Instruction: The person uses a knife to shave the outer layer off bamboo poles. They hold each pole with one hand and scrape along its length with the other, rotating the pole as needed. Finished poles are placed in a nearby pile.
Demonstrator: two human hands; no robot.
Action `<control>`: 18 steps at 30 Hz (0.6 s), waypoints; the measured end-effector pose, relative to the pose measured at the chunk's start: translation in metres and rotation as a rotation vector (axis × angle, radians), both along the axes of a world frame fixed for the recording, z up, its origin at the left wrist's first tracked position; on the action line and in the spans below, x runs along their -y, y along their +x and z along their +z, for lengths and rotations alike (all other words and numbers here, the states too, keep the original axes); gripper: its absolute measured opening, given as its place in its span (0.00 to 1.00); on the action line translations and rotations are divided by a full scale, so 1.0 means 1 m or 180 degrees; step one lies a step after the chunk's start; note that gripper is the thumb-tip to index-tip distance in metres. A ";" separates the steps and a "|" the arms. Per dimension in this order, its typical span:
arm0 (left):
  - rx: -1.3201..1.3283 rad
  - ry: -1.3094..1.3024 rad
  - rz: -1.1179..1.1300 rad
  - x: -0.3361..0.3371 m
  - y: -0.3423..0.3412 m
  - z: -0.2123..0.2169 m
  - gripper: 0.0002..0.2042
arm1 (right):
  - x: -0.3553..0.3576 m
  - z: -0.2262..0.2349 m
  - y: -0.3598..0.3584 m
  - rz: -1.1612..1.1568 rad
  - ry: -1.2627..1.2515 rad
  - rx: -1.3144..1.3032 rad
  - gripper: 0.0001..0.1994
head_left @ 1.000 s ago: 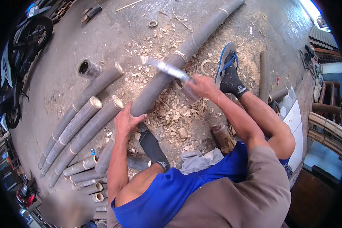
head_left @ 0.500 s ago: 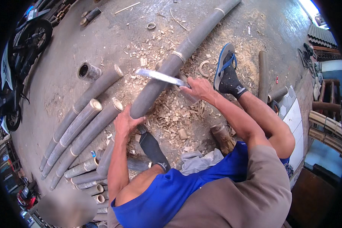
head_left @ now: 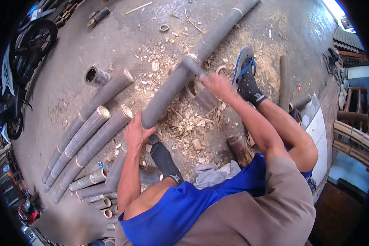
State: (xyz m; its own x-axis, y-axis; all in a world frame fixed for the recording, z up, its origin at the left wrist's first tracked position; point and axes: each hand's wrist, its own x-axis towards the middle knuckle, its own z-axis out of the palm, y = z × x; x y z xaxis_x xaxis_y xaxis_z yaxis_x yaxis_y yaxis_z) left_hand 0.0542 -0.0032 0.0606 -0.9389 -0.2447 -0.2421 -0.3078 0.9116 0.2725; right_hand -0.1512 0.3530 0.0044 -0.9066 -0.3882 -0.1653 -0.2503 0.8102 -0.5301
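While the long grey bamboo pole (head_left: 180,78) lies diagonally across the concrete floor (head_left: 69,98), running from the far right corner down toward the person, the left hand (head_left: 137,132) is wrapped around its near cut end, fingers curled closed over the rim. This hold appears to pin the pole so that it cannot roll or slide.

The right hand (head_left: 217,84) is clenched around the handle of a blade-like tool (head_left: 192,65) at the pole's pale node ring; motion blur hides the blade, so its exact shape and contact point cannot be told. The pole's middle seems to rest on a short bamboo stump (head_left: 205,98), which would raise the working point off the floor.

Pale wood chips (head_left: 184,127) are heaped beneath and just beside the pole, thickest under the node. A foot in a dark sock and blue flip-flop sandal (head_left: 246,78) is planted beside the right hand, apparently for bracing; the other socked foot (head_left: 164,160) sits below the left hand.

Toward the left edge of the floor, several cut grey bamboo lengths (head_left: 94,135) lie side by side, with shorter offcuts (head_left: 94,184) stacked near the lower left. A parked motorcycle (head_left: 20,53) stands at the far left edge.
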 end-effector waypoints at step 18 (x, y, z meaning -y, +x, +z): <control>0.0447 0.0486 0.0159 0.017 -0.009 0.003 0.47 | 0.000 0.001 -0.003 0.0111 0.0337 -0.0323 0.36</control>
State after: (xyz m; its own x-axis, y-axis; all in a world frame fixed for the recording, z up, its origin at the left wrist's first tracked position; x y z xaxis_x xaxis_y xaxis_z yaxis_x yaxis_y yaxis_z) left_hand 0.0454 -0.0199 0.0632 -0.8810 -0.2403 -0.4075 -0.3961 0.8457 0.3577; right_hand -0.1540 0.3530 0.0056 -0.9070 -0.4050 -0.1151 -0.3272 0.8501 -0.4125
